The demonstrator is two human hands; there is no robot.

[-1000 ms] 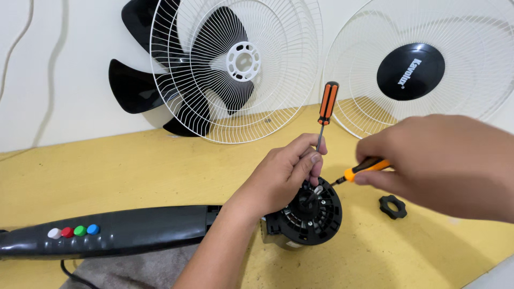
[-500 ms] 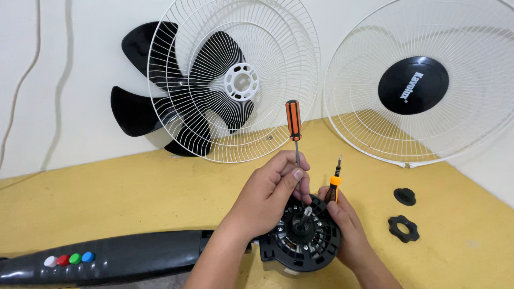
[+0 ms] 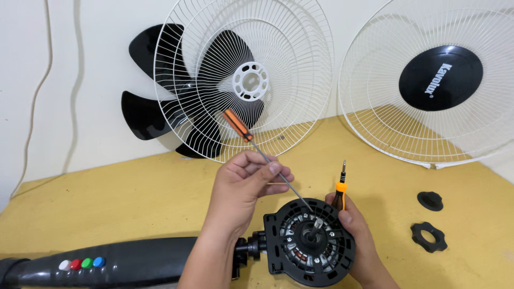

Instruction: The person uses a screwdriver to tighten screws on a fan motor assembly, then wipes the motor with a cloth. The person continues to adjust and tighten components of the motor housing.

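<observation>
Black and round, the fan motor (image 3: 310, 243) lay on the yellow table (image 3: 134, 208), close to the person. The right hand (image 3: 358, 235) cupped its side, fingers closed around a small orange screwdriver (image 3: 340, 190) pointing up. The left hand (image 3: 246, 187) pinched a long screwdriver (image 3: 267, 160), tip down by the middle shaft (a screw step, I think). Next, the tip needed to sit straight. Farther back leaned white fan grilles (image 3: 241, 80).

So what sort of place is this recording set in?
Probably a home or small repair corner rather than a factory: a yellow tabletop against a plain white wall, with white fan grilles and a black fan blade propped up beside an opened fan motor.
</observation>
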